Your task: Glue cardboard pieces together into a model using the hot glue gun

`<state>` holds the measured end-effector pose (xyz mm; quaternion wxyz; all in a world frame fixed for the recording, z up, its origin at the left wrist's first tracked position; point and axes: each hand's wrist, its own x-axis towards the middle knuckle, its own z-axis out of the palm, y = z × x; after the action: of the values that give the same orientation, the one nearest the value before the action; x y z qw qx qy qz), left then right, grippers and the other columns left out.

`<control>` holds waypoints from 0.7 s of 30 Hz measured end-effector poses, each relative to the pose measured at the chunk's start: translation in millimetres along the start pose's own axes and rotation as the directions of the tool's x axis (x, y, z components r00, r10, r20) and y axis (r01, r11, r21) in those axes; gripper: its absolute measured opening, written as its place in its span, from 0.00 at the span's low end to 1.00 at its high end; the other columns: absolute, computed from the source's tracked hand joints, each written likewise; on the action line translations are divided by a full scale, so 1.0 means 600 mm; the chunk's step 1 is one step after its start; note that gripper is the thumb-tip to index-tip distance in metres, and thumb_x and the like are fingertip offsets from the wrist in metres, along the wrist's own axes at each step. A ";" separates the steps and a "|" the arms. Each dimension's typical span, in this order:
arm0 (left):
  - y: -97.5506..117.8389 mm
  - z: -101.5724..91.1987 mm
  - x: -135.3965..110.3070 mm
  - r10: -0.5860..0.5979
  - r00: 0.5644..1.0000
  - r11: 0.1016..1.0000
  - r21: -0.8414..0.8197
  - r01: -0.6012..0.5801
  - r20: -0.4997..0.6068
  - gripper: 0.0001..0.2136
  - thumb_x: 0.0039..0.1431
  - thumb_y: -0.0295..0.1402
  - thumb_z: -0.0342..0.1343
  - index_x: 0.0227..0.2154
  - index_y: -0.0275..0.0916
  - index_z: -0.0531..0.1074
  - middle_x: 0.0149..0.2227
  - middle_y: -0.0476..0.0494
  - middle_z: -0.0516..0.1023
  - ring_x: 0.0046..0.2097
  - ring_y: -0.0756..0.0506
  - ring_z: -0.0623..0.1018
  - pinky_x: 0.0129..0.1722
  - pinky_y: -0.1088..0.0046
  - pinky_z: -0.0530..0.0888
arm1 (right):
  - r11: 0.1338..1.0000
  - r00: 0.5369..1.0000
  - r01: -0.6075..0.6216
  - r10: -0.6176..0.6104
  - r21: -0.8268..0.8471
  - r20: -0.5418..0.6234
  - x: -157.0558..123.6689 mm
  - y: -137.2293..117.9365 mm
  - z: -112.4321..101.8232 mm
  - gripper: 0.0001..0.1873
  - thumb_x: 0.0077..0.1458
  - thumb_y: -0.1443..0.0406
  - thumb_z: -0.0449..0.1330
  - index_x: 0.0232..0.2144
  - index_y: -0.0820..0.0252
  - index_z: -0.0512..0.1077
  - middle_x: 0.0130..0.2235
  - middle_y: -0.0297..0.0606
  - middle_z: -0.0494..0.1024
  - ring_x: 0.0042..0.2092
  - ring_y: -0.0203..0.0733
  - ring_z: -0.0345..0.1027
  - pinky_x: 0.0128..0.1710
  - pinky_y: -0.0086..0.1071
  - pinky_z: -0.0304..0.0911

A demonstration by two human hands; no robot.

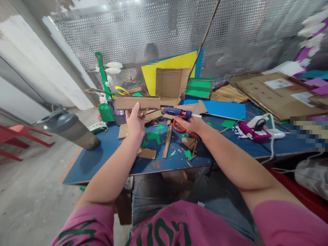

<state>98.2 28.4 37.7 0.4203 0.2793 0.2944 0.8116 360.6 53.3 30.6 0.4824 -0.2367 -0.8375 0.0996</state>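
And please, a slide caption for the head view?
Left hand holds a cardboard strip, right hand a blue glue gun.

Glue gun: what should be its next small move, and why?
Probably draw the glue gun along the lower edge of the cardboard strip: the right hand has the nozzle near that edge's right end, and the left hand holds the strip up.

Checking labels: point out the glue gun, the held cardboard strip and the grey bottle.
Glue gun [176,112]: head view, blue barrel.
Cardboard strip [149,102]: head view, front face.
Grey bottle [77,131]: head view, body below lid.
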 end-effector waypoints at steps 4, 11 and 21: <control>0.002 -0.001 0.004 0.014 1.000 1.000 -0.012 -0.014 -0.003 0.26 0.47 0.43 0.80 0.43 0.48 0.72 0.48 0.52 0.83 0.42 0.49 0.82 0.42 0.74 0.77 | 1.000 1.000 0.004 -0.004 -0.012 0.014 0.002 -0.006 -0.004 0.15 0.70 0.51 0.63 0.35 0.53 0.77 0.35 0.42 0.82 0.38 0.51 0.76 0.40 0.46 0.72; 0.004 -0.002 0.009 0.017 1.000 1.000 -0.026 -0.017 -0.014 0.25 0.47 0.43 0.80 0.42 0.47 0.71 0.45 0.53 0.81 0.41 0.50 0.81 0.41 0.75 0.77 | 0.996 0.999 -0.043 0.042 0.078 0.011 0.004 -0.022 -0.009 0.16 0.69 0.51 0.64 0.34 0.54 0.74 0.32 0.38 0.75 0.34 0.47 0.68 0.36 0.41 0.65; -0.003 0.009 -0.013 0.013 1.000 0.999 0.034 -0.013 0.004 0.27 0.43 0.42 0.82 0.42 0.48 0.73 0.48 0.50 0.83 0.45 0.48 0.83 0.41 0.73 0.79 | 0.992 0.999 0.035 -0.036 0.123 0.002 0.002 -0.035 0.016 0.13 0.70 0.51 0.64 0.41 0.52 0.79 0.37 0.41 0.80 0.40 0.51 0.74 0.43 0.46 0.70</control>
<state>106.6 24.3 38.3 0.4108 0.2900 0.3053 0.8086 345.3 36.3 34.9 0.4960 -0.1913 -0.8348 0.1431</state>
